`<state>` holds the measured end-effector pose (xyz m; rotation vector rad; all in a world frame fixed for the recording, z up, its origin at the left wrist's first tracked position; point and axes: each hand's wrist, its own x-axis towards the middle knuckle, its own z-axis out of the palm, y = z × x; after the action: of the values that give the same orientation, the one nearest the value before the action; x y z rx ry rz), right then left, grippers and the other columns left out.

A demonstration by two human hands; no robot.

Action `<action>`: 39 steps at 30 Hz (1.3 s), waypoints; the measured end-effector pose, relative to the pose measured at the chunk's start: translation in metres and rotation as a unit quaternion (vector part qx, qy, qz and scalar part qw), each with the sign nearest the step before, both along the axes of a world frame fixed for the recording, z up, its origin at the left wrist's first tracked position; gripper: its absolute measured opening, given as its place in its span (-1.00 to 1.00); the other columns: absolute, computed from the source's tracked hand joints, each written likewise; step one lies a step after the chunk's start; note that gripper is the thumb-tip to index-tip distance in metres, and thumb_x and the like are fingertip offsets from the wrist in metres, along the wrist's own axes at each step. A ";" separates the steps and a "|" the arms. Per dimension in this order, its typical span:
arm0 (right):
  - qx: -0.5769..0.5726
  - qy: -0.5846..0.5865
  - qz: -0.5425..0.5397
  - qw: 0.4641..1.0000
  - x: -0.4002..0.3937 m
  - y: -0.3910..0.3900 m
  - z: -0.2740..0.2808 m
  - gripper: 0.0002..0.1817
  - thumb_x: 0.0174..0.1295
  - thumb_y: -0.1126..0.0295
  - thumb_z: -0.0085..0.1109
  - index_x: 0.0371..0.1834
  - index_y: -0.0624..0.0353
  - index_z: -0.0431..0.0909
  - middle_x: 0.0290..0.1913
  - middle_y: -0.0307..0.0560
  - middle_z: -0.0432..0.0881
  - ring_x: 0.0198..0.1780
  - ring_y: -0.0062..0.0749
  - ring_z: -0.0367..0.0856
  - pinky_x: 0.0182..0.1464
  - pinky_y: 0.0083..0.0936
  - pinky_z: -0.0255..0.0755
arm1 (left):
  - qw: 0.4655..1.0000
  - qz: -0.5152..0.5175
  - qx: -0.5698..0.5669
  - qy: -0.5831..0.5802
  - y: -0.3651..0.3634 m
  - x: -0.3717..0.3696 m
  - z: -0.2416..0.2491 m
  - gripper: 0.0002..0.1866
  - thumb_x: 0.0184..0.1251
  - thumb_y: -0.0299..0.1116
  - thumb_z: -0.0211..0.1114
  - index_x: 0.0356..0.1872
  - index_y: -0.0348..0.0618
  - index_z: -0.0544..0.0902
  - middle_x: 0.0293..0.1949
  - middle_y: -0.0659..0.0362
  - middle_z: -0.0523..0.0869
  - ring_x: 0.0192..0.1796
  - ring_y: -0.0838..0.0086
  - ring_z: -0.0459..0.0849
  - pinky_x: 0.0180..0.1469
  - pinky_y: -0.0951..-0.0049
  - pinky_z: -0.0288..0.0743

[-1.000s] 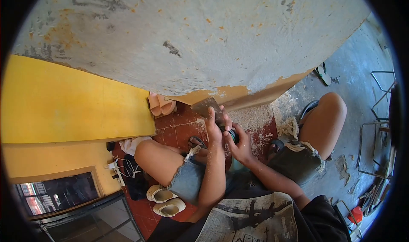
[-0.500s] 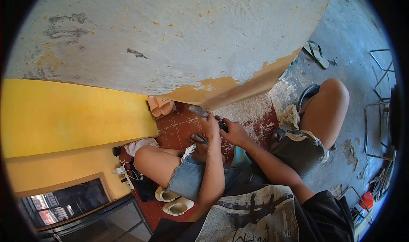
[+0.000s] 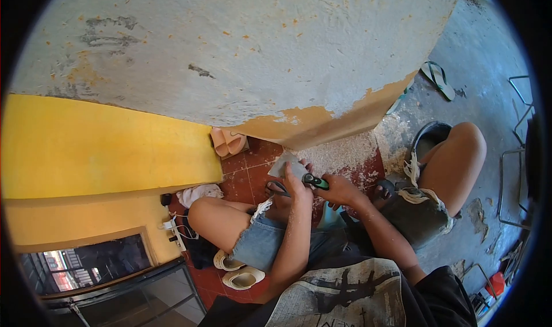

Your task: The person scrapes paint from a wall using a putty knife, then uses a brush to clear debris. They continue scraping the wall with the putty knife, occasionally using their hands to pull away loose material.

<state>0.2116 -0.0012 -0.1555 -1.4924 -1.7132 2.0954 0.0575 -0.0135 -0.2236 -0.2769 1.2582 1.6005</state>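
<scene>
In front of my lap I hold a scraper (image 3: 315,181) with a wide grey blade and a green and black handle. My left hand (image 3: 297,183) is closed about the blade, thumb on its broad face and fingers partly hidden behind. My right hand (image 3: 340,190) is wrapped around the handle end. Beyond the hands stands a grey wall (image 3: 241,56); its paint is stripped along the lower edge, showing a tan layer. Pale paint flakes (image 3: 339,154) cover the red tiles at its foot. The blade is apart from the wall.
A dark bucket (image 3: 430,138) stands behind my right knee. Pink sandals (image 3: 229,143) lie by the yellow wall (image 3: 109,148), cream shoes (image 3: 244,278) near my left thigh. A flip-flop (image 3: 438,81) lies on the grey floor. Left of me are a power strip (image 3: 175,235) and cables.
The scraper has turned, so its broad blade face and green handle now show. Both hands sit slightly lower and further right in view. The whole view has shifted a little.
</scene>
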 end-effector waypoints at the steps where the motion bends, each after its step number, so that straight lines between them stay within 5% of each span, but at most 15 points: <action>1: -0.025 0.031 0.011 0.999 0.001 0.003 -0.005 -0.39 0.21 0.03 0.33 0.03 0.41 0.49 -0.36 0.02 0.65 -0.49 -0.28 0.72 -0.57 -0.43 0.60 | 1.000 0.013 0.011 0.026 0.003 0.000 0.012 -0.56 0.49 0.00 0.14 0.07 -0.21 0.49 -0.25 0.08 0.66 -0.31 0.31 0.65 -0.21 0.34 0.58; 6: -0.082 0.083 0.074 0.990 0.002 0.011 0.027 -0.29 0.30 -0.07 0.24 0.20 0.38 0.38 -0.38 -0.08 0.61 -0.55 -0.48 0.60 -0.53 -0.50 0.48 | 0.980 -0.087 0.147 0.104 0.000 0.003 0.065 -0.50 0.47 0.08 0.16 0.14 -0.12 0.48 -0.22 0.16 0.61 -0.27 0.38 0.61 -0.03 0.22 0.54; 8: 0.055 0.218 0.005 0.974 -0.001 0.003 0.024 -0.39 0.31 -0.05 0.24 0.01 0.38 0.45 -0.48 0.06 0.66 -0.54 -0.24 0.64 -0.41 -0.32 0.52 | 0.968 -0.127 0.194 0.100 0.003 0.000 0.077 -0.49 0.46 0.09 0.18 0.18 -0.10 0.46 -0.20 0.17 0.61 -0.29 0.41 0.61 -0.03 0.24 0.55; 9: 0.055 0.220 0.006 0.974 -0.003 0.003 0.023 -0.39 0.31 -0.05 0.24 0.01 0.38 0.45 -0.48 0.06 0.66 -0.54 -0.24 0.64 -0.41 -0.32 0.52 | 0.967 -0.114 0.210 0.092 0.007 -0.002 0.082 -0.46 0.44 0.08 0.21 0.20 -0.13 0.44 -0.18 0.14 0.63 -0.31 0.39 0.64 -0.12 0.26 0.58; 11: 0.234 0.212 -0.044 0.948 -0.009 0.002 0.026 -0.49 0.36 0.03 0.19 0.05 0.30 0.43 -0.51 0.13 0.61 -0.53 -0.20 0.64 -0.37 -0.27 0.47 | 0.960 -0.106 0.243 0.085 0.014 -0.007 0.097 -0.47 0.43 0.02 0.26 0.23 -0.10 0.42 -0.11 0.12 0.65 -0.32 0.38 0.67 -0.21 0.30 0.59; 15: 0.214 0.169 -0.094 0.958 -0.006 0.005 0.067 -0.58 0.35 0.19 0.19 0.14 0.19 0.39 -0.54 0.10 0.59 -0.53 -0.20 0.65 -0.42 -0.34 0.42 | 0.948 -0.068 0.311 -0.029 0.026 -0.010 0.123 -0.55 0.42 0.03 0.26 0.16 0.02 0.47 -0.10 0.22 0.67 -0.33 0.41 0.66 -0.26 0.38 0.56; 20: 0.261 0.190 -0.177 0.930 -0.009 -0.004 0.073 -0.59 0.29 0.33 0.24 0.16 0.18 0.42 -0.46 0.08 0.65 -0.48 -0.31 0.68 -0.38 -0.46 0.46 | 0.949 -0.079 0.305 -0.026 0.038 -0.002 0.118 -0.62 0.46 0.01 0.20 0.15 0.10 0.52 -0.14 0.29 0.67 -0.41 0.49 0.57 -0.46 0.51 0.48; 24: 0.323 0.182 -0.254 0.893 -0.005 -0.004 0.061 -0.57 0.23 0.44 0.29 0.18 0.19 0.51 -0.36 0.09 0.71 -0.39 -0.33 0.73 -0.30 -0.49 0.51 | 0.932 -0.112 0.343 -0.040 0.046 0.020 0.122 -0.61 0.44 0.02 0.21 0.11 0.03 0.54 -0.17 0.27 0.68 -0.46 0.50 0.52 -0.52 0.54 0.42; 26: 0.462 0.154 -0.234 0.842 -0.001 0.002 0.056 -0.54 0.20 0.47 0.32 0.21 0.16 0.57 -0.31 0.10 0.72 -0.40 -0.24 0.73 -0.29 -0.46 0.54 | 0.917 -0.099 0.381 -0.066 0.049 0.027 0.119 -0.61 0.44 0.02 0.21 0.10 0.02 0.55 -0.17 0.27 0.68 -0.47 0.50 0.50 -0.52 0.54 0.40; 27: 0.444 0.137 -0.231 0.855 0.002 0.001 0.057 -0.52 0.17 0.48 0.34 0.21 0.12 0.61 -0.31 0.11 0.73 -0.40 -0.20 0.73 -0.28 -0.44 0.56 | 0.925 -0.095 0.355 -0.094 0.049 0.028 0.117 -0.49 0.43 0.19 0.14 -0.08 -0.10 0.62 -0.53 0.12 0.60 -0.52 0.43 0.53 -0.36 0.47 0.45; 34: 0.443 0.137 -0.239 0.853 -0.002 0.003 0.057 -0.51 0.15 0.49 0.35 0.21 0.09 0.63 -0.45 0.07 0.68 -0.46 -0.24 0.70 -0.35 -0.45 0.53 | 0.921 -0.089 0.370 -0.088 0.049 0.027 0.116 -0.53 0.47 0.14 0.11 -0.07 -0.09 0.61 -0.54 0.14 0.58 -0.52 0.44 0.51 -0.40 0.47 0.43; 36: 0.451 0.158 -0.257 0.840 -0.005 0.004 0.057 -0.53 0.15 0.50 0.34 0.19 0.10 0.64 -0.45 0.08 0.68 -0.48 -0.23 0.70 -0.36 -0.45 0.53 | 0.891 -0.097 0.440 -0.057 0.052 0.024 0.114 -0.67 0.51 -0.02 0.13 0.08 0.04 0.57 -0.15 0.28 0.69 -0.48 0.50 0.49 -0.52 0.54 0.40; 39: 0.429 0.130 -0.221 0.866 -0.007 0.005 0.058 -0.56 0.15 0.50 0.34 0.16 0.16 0.64 -0.39 0.12 0.71 -0.42 -0.24 0.75 -0.31 -0.47 0.56 | 0.889 -0.072 0.448 -0.064 0.055 0.018 0.122 -0.67 0.50 -0.01 0.14 0.06 0.02 0.57 -0.16 0.28 0.69 -0.51 0.50 0.48 -0.54 0.54 0.39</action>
<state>0.2045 0.0034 -0.0976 -1.0923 -1.6327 1.0041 0.0752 0.0418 -0.1020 0.2878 0.3312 1.8204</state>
